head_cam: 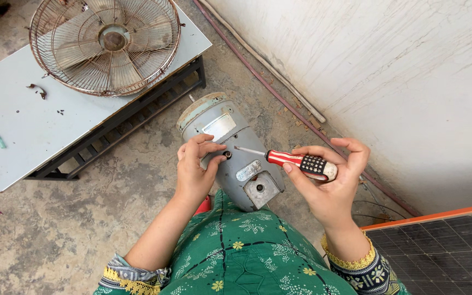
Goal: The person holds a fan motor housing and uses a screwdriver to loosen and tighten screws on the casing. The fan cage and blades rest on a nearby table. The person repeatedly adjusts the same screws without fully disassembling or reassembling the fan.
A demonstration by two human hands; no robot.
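The left hand (194,173) is pinching a small knob on the grey motor housing (230,150) resting against the lap, steadying it; the right hand (329,186) is gripping a striped screwdriver (293,160), aiming its tip at that knob.

Red-white striped screwdriver (300,162), grey motor housing (230,150), green floral dress (247,257).
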